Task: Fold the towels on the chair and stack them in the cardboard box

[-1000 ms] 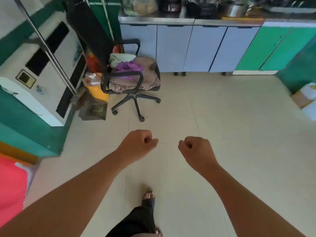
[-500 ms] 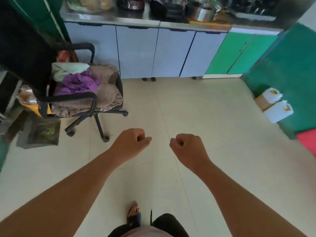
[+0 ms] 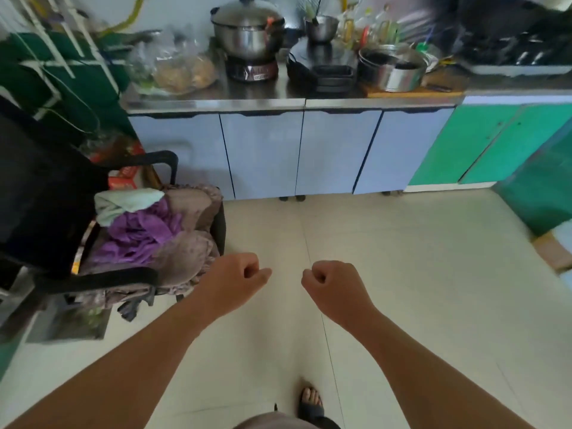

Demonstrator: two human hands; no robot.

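- my left hand [image 3: 236, 281] is balled into a loose fist, holding nothing, forearm stretched out in front of me
- right hand [image 3: 334, 287] same deal, fist curled, empty, close beside the left, not touching

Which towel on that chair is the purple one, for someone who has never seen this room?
Find the black office chair at the left, in front of the pale blue cabinets. On its seat lies a heap of cloths; the crumpled purple towel sits in the middle, below a pale green cloth and beside brownish-grey ones. It alone is vivid violet.

A home kitchen: steel pot [image 3: 247, 32] on a cluttered counter [image 3: 216, 103] above cabinets [image 3: 263, 153]
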